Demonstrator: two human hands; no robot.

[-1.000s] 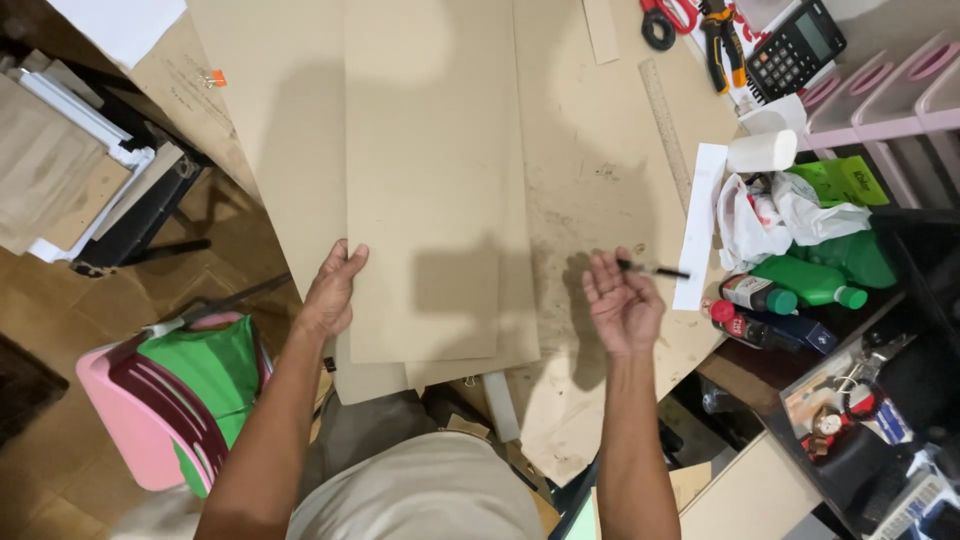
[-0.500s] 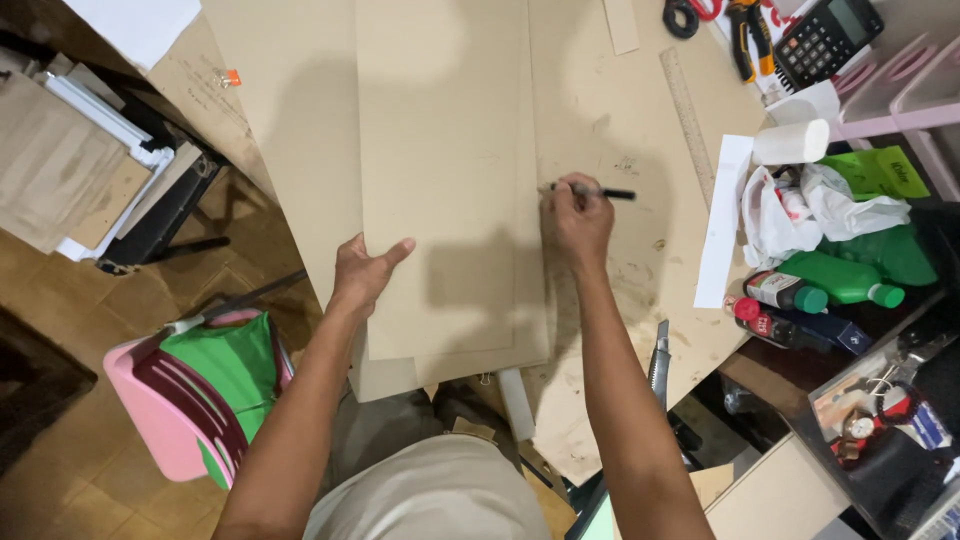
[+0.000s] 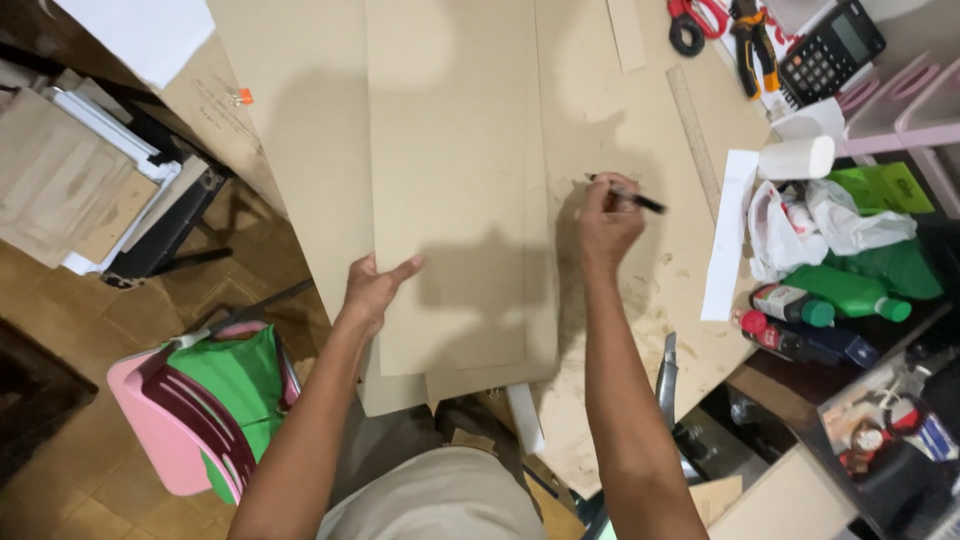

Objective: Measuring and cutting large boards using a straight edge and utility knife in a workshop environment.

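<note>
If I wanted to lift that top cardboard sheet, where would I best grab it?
Probably by the near left edge, where the left hand already rests. The top cardboard sheet lies flat, so only its edges offer a pinch, and this one overhangs the table; come from the left side.

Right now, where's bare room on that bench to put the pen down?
Bare brown bench top between the stacked cardboard sheets and the white paper strip, below the right hand with the pen. Also the top sheet above the left hand. Crowded: the right edge, with bottles, bags and calculator.
</note>
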